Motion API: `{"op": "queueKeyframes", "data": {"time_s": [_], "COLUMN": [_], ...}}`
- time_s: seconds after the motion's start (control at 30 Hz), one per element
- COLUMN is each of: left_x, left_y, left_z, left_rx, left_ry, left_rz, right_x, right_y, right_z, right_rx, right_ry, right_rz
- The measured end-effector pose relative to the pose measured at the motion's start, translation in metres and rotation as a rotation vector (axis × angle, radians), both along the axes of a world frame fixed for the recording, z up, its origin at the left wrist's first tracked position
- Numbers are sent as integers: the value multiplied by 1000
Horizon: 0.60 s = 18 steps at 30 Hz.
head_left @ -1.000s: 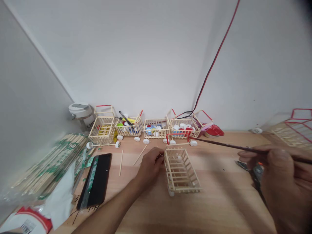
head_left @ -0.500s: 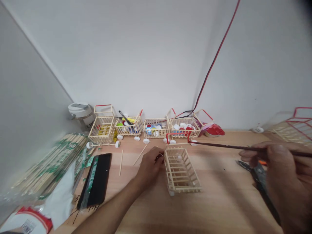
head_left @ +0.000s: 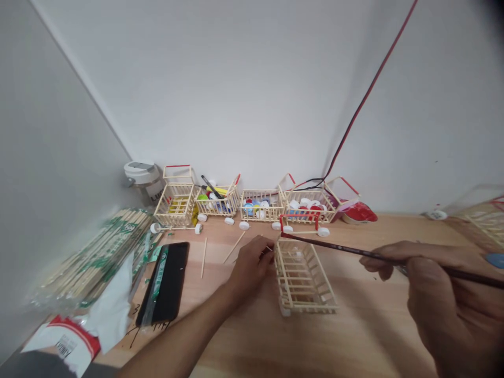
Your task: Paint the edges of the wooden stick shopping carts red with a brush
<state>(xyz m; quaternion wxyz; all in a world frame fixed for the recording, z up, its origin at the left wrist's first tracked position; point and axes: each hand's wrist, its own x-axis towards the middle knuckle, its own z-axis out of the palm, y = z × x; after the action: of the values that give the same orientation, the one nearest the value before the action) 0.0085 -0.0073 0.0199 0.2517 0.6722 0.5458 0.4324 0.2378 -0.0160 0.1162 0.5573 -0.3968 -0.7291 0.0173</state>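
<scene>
A small shopping cart (head_left: pixel 305 283) made of thin wooden sticks stands on the table in front of me. Its handle is painted red, and a white wheel shows at its lower left. My left hand (head_left: pixel 254 260) is closed at the cart's left rear corner, the fingertips partly hidden behind it. Between the thumb and fingers of my right hand (head_left: pixel 441 294) is a thin dark paintbrush (head_left: pixel 334 245). The brush's red tip lies at the left end of the red handle, near where it meets the basket.
Several similar stick carts (head_left: pixel 262 205) line the wall, some filled with coloured caps. A phone (head_left: pixel 169 281), packaged sticks (head_left: pixel 102 252) and a torn paper wrapper (head_left: pixel 65 341) lie left. Loose sticks (head_left: pixel 203 257) lie nearby. A red-stained dish (head_left: pixel 358 211) sits at the back.
The brush tip has moved left along the red handle, from its right corner to its left end. My left hand stays at the cart, and the view has shifted slightly.
</scene>
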Motion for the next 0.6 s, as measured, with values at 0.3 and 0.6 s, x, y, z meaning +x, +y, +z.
{"op": "queueKeyframes", "data": {"time_s": [0.3, 0.6], "left_x": [-1, -1], "left_y": [1, 1], "left_z": [1, 1], "left_rx": [-5, 13], "left_ry": [5, 31], "left_rz": [-10, -6], "right_x": [10, 47], "right_y": [0, 12], "right_z": [-7, -20], "right_rx": [-36, -57], "right_ry": [-17, -34], "right_rz": [-28, -84]}}
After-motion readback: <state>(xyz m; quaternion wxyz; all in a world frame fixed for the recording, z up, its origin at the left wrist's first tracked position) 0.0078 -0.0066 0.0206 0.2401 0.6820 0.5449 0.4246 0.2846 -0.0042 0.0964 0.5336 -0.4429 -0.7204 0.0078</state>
